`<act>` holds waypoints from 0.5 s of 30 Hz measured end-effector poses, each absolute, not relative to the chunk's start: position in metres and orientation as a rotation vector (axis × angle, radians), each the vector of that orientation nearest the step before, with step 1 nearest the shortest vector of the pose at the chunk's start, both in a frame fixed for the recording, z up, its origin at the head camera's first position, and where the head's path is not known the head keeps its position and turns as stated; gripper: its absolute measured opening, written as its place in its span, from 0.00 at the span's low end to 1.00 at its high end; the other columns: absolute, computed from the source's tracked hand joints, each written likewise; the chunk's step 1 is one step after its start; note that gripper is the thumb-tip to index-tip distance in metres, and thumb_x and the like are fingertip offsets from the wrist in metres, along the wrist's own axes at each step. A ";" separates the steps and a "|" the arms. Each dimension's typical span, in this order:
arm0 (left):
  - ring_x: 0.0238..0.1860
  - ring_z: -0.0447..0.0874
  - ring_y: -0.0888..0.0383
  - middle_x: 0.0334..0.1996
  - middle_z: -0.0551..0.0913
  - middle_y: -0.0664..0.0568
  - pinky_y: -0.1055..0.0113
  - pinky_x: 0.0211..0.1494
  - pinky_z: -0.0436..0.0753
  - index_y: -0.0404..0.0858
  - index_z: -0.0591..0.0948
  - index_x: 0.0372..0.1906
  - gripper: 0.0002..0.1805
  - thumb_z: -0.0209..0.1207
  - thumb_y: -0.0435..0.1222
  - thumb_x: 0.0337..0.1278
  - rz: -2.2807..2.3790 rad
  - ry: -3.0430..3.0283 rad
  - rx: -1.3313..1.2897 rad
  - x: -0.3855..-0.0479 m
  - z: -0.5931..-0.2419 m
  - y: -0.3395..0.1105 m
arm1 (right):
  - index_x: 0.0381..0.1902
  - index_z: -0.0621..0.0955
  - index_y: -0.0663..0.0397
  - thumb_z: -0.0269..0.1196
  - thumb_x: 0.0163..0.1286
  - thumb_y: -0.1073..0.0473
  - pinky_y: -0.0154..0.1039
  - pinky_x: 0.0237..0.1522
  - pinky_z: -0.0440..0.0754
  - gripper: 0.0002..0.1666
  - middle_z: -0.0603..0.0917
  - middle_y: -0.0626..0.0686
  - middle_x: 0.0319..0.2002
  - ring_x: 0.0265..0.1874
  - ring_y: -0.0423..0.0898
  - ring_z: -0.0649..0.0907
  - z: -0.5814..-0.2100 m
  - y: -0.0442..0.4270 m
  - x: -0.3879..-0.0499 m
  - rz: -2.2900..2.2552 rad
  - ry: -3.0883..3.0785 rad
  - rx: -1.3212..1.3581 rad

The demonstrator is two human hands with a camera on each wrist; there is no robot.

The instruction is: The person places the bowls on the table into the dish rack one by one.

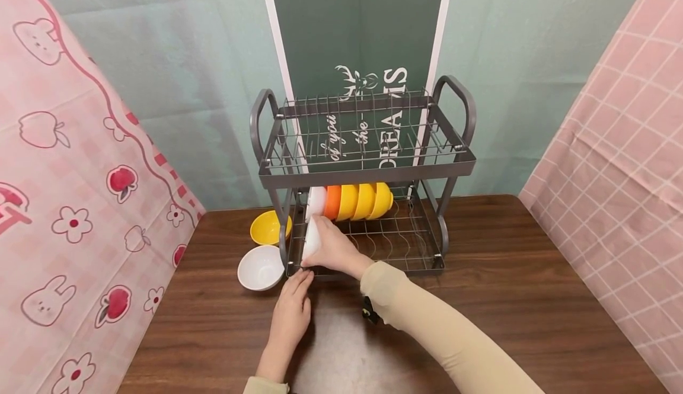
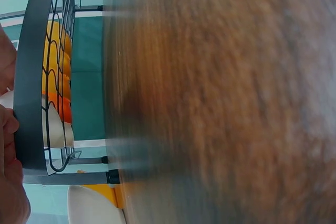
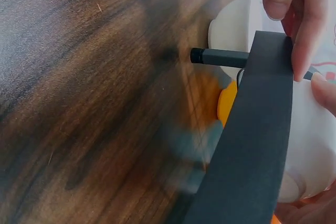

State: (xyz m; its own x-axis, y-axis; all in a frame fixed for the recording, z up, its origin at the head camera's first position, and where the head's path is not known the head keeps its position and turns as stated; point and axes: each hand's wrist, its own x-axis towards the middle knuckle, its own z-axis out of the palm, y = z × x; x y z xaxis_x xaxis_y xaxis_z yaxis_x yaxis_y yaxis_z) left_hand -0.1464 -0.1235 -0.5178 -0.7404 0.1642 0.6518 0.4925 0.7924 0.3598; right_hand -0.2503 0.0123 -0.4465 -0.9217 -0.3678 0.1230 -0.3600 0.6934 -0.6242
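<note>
My right hand (image 1: 336, 246) grips a white bowl (image 1: 312, 239), tilted on its side, at the front left of the dish rack's lower tier (image 1: 411, 246). In the right wrist view the white bowl (image 3: 312, 140) shows behind the rack's dark front rim (image 3: 257, 119), with right fingers at its edges. The left hand (image 1: 290, 311) rests its extended fingers on the front left corner of that rim. Behind the held bowl, a row of nested bowls stands on edge: a white bowl (image 1: 316, 199), an orange bowl (image 1: 332, 201) and several yellow bowls (image 1: 365, 201).
Left of the rack, a yellow bowl (image 1: 265, 228) and a white bowl (image 1: 260, 268) sit upright on the wooden table (image 1: 491, 275). The upper wire tier (image 1: 363, 130) with side handles (image 1: 464, 101) overhangs the lower one. A small black object (image 1: 369, 311) shows beside the right sleeve.
</note>
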 end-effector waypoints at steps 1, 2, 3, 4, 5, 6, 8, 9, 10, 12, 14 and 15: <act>0.55 0.77 0.48 0.48 0.81 0.47 0.60 0.59 0.72 0.32 0.81 0.48 0.24 0.58 0.19 0.37 -0.704 -2.358 -0.485 -0.146 -0.518 -0.123 | 0.69 0.56 0.57 0.76 0.39 0.46 0.43 0.60 0.72 0.63 0.66 0.55 0.63 0.56 0.49 0.72 -0.447 0.012 -0.250 -1.065 2.878 -0.625; 0.55 0.77 0.48 0.48 0.81 0.47 0.61 0.59 0.72 0.32 0.81 0.47 0.24 0.58 0.19 0.37 -0.710 -2.354 -0.486 -0.147 -0.517 -0.123 | 0.69 0.55 0.57 0.75 0.39 0.46 0.42 0.60 0.72 0.63 0.66 0.55 0.63 0.56 0.49 0.72 -0.447 0.013 -0.250 -1.077 2.871 -0.629; 0.55 0.77 0.48 0.48 0.82 0.47 0.61 0.59 0.72 0.32 0.81 0.47 0.24 0.58 0.19 0.37 -0.713 -2.349 -0.486 -0.147 -0.518 -0.123 | 0.69 0.55 0.57 0.75 0.39 0.47 0.42 0.60 0.72 0.63 0.66 0.55 0.63 0.56 0.48 0.71 -0.448 0.013 -0.250 -1.088 2.866 -0.633; 0.55 0.77 0.48 0.48 0.82 0.47 0.61 0.59 0.71 0.32 0.81 0.47 0.24 0.58 0.19 0.37 -0.717 -2.346 -0.485 -0.147 -0.518 -0.123 | 0.69 0.55 0.57 0.76 0.40 0.47 0.42 0.60 0.72 0.63 0.65 0.55 0.63 0.55 0.48 0.71 -0.448 0.013 -0.250 -1.103 2.860 -0.642; 0.55 0.77 0.48 0.48 0.82 0.47 0.62 0.59 0.71 0.32 0.81 0.47 0.23 0.58 0.19 0.37 -0.721 -2.342 -0.484 -0.147 -0.518 -0.123 | 0.69 0.55 0.57 0.75 0.40 0.48 0.42 0.61 0.71 0.62 0.65 0.55 0.63 0.56 0.49 0.71 -0.449 0.013 -0.250 -1.114 2.856 -0.651; 0.54 0.77 0.48 0.48 0.82 0.47 0.62 0.59 0.71 0.32 0.81 0.47 0.23 0.58 0.19 0.38 -0.724 -2.340 -0.484 -0.147 -0.518 -0.122 | 0.69 0.55 0.57 0.75 0.40 0.48 0.42 0.61 0.71 0.62 0.65 0.55 0.63 0.56 0.49 0.71 -0.449 0.013 -0.250 -1.122 2.854 -0.657; 0.54 0.77 0.48 0.48 0.82 0.47 0.63 0.59 0.71 0.32 0.81 0.47 0.23 0.58 0.19 0.38 -0.730 -2.338 -0.485 -0.148 -0.518 -0.122 | 0.69 0.55 0.57 0.76 0.40 0.49 0.43 0.61 0.71 0.62 0.64 0.56 0.64 0.56 0.49 0.70 -0.451 0.014 -0.250 -1.141 2.850 -0.669; 0.54 0.77 0.48 0.47 0.82 0.47 0.63 0.60 0.71 0.32 0.81 0.47 0.23 0.58 0.19 0.38 -0.732 -2.338 -0.485 -0.148 -0.518 -0.122 | 0.69 0.54 0.57 0.75 0.40 0.49 0.43 0.61 0.71 0.63 0.64 0.56 0.64 0.57 0.49 0.70 -0.451 0.014 -0.250 -1.147 2.848 -0.668; 0.54 0.77 0.48 0.47 0.82 0.47 0.65 0.60 0.70 0.32 0.81 0.47 0.23 0.57 0.19 0.38 -0.741 -2.338 -0.485 -0.148 -0.519 -0.122 | 0.69 0.54 0.57 0.76 0.40 0.49 0.44 0.62 0.70 0.63 0.63 0.56 0.65 0.57 0.49 0.70 -0.452 0.014 -0.249 -1.154 2.842 -0.665; 0.54 0.77 0.48 0.47 0.82 0.47 0.68 0.62 0.69 0.32 0.81 0.47 0.23 0.56 0.18 0.38 -0.765 -2.340 -0.482 -0.149 -0.520 -0.122 | 0.70 0.52 0.57 0.75 0.41 0.49 0.44 0.63 0.69 0.64 0.60 0.56 0.67 0.59 0.50 0.68 -0.454 0.014 -0.249 -1.150 2.837 -0.658; 0.54 0.77 0.48 0.47 0.82 0.47 0.71 0.63 0.67 0.32 0.81 0.47 0.23 0.56 0.18 0.39 -0.792 -2.337 -0.477 -0.149 -0.521 -0.122 | 0.71 0.51 0.56 0.75 0.41 0.49 0.45 0.64 0.68 0.65 0.57 0.57 0.69 0.62 0.51 0.67 -0.454 0.013 -0.249 -1.150 2.822 -0.645; 0.54 0.77 0.48 0.47 0.82 0.47 0.71 0.63 0.67 0.31 0.81 0.47 0.23 0.55 0.18 0.39 -0.802 -2.334 -0.474 -0.149 -0.521 -0.122 | 0.71 0.50 0.56 0.75 0.42 0.49 0.46 0.65 0.67 0.66 0.56 0.57 0.69 0.63 0.51 0.66 -0.454 0.013 -0.248 -1.144 2.817 -0.636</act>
State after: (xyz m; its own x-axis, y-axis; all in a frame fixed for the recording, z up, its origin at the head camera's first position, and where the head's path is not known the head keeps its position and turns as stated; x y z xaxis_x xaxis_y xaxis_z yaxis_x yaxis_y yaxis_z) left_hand -0.1489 -0.1223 -0.5215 -0.7444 0.1289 0.6552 0.5043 0.7517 0.4250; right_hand -0.2485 0.0133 -0.4541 -0.9155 -0.3844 0.1190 -0.3586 0.6450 -0.6749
